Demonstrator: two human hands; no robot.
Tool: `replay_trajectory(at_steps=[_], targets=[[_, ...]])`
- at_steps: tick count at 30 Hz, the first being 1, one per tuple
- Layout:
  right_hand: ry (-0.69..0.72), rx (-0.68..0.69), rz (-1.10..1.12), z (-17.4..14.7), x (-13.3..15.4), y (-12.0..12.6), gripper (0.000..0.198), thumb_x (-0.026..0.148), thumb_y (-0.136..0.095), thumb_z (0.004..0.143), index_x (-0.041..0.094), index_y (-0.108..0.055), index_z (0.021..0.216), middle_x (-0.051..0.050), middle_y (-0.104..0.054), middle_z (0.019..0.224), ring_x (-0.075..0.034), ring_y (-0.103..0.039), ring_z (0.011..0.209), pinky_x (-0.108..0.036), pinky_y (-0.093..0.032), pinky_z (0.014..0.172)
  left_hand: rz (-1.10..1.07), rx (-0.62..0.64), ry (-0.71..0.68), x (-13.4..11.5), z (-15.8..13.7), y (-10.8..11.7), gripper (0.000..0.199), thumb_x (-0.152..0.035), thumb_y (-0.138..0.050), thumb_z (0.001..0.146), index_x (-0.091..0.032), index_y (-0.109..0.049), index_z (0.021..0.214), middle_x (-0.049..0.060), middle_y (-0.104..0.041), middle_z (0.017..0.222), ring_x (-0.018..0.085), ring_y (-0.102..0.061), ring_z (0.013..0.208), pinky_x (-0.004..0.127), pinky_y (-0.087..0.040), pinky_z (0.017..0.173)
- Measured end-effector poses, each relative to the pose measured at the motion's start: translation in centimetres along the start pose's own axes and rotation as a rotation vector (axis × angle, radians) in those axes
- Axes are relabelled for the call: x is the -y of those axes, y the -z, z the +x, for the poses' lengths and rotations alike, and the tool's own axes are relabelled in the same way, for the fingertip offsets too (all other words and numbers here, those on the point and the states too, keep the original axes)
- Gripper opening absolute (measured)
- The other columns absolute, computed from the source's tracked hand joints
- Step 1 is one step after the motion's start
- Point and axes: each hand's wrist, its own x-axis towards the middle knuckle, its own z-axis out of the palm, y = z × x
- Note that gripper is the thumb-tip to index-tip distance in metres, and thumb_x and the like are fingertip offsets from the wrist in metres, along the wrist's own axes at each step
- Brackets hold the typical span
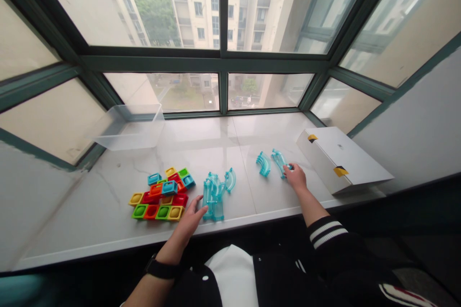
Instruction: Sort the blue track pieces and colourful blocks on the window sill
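Several windowpanes [194,14] surround a marbled white sill [90,220] holding, left to right, a clear plastic bin [131,143], multicoloured toy blocks [169,187], a translucent blue track cluster [213,197] and a white box [333,158]. The left hand [191,220], loosely spread, reaches the cluster's left edge, contact unclear; the right hand [296,177] pinches a blue track piece [278,158] near the box.

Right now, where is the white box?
In the head view, the white box sits at the right end of the ledge, to the right of the right hand.
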Motion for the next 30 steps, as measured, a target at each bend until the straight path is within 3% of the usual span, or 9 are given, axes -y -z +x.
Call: replay_trajectory(at_steps=[4,11,21,26,30], targets=[[-0.169,-0.022,0.298,0.2,0.3,-0.3,0.038,0.051,-0.067,0.087,0.022,-0.062,0.111,-0.004,-0.070,0.093,-0.022,-0.077,0.077,-0.034,-0.066,0.069,0.006,-0.003,-0.012,0.2,0.1,-0.1,0.074,-0.053,-0.077,0.084,-0.020,-0.056,0.147,0.017,-0.049,0.162,0.035,-0.042,0.154,0.045,-0.037,0.125],[-0.363,-0.017,0.644,0.3,0.9,0.2,0.028,0.045,-0.070,0.088,0.023,-0.054,0.097,0.000,-0.060,0.089,-0.019,-0.078,0.076,-0.032,-0.068,0.069,-0.015,-0.001,-0.009,0.1,0.0,-0.1,0.073,-0.052,-0.076,0.085,-0.021,-0.056,0.148,0.017,-0.047,0.164,0.035,-0.040,0.155,0.047,-0.036,0.126],[-0.488,-0.009,0.760,0.4,0.9,0.4,0.024,0.047,-0.056,0.089,0.025,-0.049,0.093,0.001,-0.052,0.087,-0.023,-0.078,0.079,-0.039,-0.067,0.074,0.005,-0.013,-0.003,0.4,0.5,0.1,0.076,-0.053,-0.081,0.080,-0.020,-0.059,0.145,0.018,-0.052,0.160,0.037,-0.042,0.154,0.048,-0.037,0.125],[-0.491,-0.004,0.793,0.1,0.7,0.5,0.024,0.048,-0.050,0.088,0.025,-0.048,0.093,0.000,-0.052,0.085,-0.025,-0.077,0.084,-0.045,-0.067,0.078,0.027,-0.008,0.017,0.1,0.4,0.1,0.073,-0.051,-0.079,0.082,-0.021,-0.058,0.146,0.016,-0.050,0.162,0.035,-0.043,0.154,0.044,-0.039,0.124],[-0.450,-0.024,0.817,-0.4,0.3,0.9,0.025,0.047,-0.046,0.089,0.024,-0.052,0.093,-0.001,-0.057,0.082,-0.021,-0.074,0.078,-0.040,-0.067,0.076,0.022,-0.004,0.007,0.2,0.4,0.1,0.075,-0.053,-0.078,0.082,-0.020,-0.058,0.147,0.017,-0.050,0.162,0.034,-0.041,0.155,0.044,-0.037,0.125]])
